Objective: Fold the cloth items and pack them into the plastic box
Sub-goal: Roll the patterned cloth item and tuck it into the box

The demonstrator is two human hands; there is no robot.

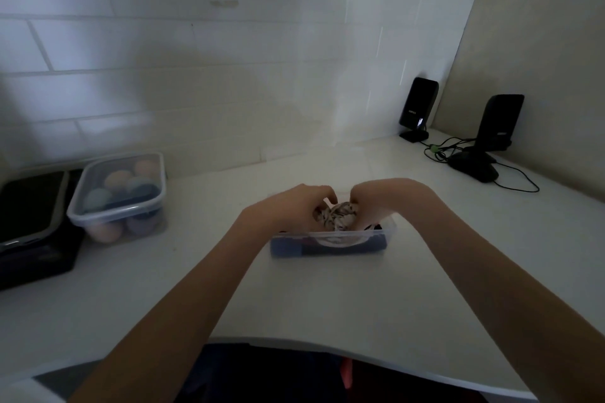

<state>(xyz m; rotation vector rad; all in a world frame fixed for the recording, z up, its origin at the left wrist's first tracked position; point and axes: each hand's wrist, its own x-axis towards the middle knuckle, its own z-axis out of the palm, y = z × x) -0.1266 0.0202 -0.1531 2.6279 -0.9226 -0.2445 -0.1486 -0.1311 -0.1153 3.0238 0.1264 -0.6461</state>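
A clear plastic box (330,247) stands on the white table, in the middle of the view. Dark blue and black cloth lies inside it, seen through the front wall. On top sits a bunched light cloth with dark markings (337,216). My left hand (296,206) grips this patterned cloth from the left. From the right, my right hand (376,203) grips the same cloth. Both hands are over the open box with fingers curled into the fabric. The fingertips are partly hidden by the cloth.
At the left stands a lidded clear container (119,196) with several pastel balls. Next to it lies a black device (31,226). Two black speakers (419,108) (499,123), a mouse (473,165) and cables sit at the back right. A tiled wall rises behind the table.
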